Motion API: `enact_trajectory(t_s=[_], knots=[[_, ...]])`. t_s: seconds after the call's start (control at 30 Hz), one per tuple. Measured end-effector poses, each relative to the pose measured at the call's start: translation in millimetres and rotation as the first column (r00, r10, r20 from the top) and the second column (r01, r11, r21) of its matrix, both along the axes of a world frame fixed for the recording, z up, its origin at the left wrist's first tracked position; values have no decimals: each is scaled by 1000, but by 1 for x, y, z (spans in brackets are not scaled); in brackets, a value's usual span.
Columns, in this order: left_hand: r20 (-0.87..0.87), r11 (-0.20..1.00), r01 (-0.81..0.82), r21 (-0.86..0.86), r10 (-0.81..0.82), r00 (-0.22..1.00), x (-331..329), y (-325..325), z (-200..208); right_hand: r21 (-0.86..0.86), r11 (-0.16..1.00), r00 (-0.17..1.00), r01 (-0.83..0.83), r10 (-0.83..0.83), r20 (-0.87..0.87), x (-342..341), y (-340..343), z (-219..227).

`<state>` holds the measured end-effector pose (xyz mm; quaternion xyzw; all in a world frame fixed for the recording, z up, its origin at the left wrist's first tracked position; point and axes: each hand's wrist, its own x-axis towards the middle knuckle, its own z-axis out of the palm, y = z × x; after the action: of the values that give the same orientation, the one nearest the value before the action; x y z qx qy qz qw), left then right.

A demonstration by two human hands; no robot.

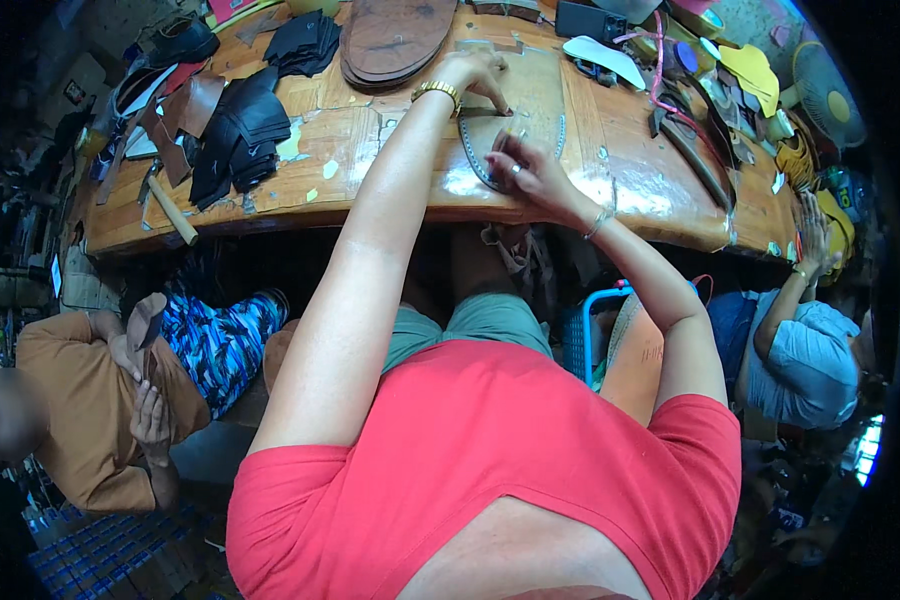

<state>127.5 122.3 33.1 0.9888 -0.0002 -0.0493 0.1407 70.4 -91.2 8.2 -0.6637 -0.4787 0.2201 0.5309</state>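
Observation:
In front of me on the worktable lies a flat tan piece with a rounded near end and a row of small marks or stitches along its curved edge. My left hand, with a gold bracelet at the wrist, rests on its upper left part, thumb and fingers apart. Over the rounded end is my right hand, its fingers curled together around something small with a pale tip, too small to name. Just beyond my left wrist sits a stack of brown rounded leather pieces.
Black leather pieces pile up at the left, near a wooden tool handle. Long dark strips, a white sheet and a fan are at the right. Co-workers sit at left and right. A blue basket stands beside me.

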Motion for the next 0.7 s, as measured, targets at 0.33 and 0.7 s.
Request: enact_trajectory(t_s=[0.33, 0.7], knots=[[19, 1000, 5, -30, -4, 1000, 6, 7, -11, 135, 990, 899, -42, -22, 438, 7, 11, -15], [67, 995, 47, -85, -41, 997, 9, 17, -18, 112, 992, 873, -61, -2, 489, 4, 17, -8]])
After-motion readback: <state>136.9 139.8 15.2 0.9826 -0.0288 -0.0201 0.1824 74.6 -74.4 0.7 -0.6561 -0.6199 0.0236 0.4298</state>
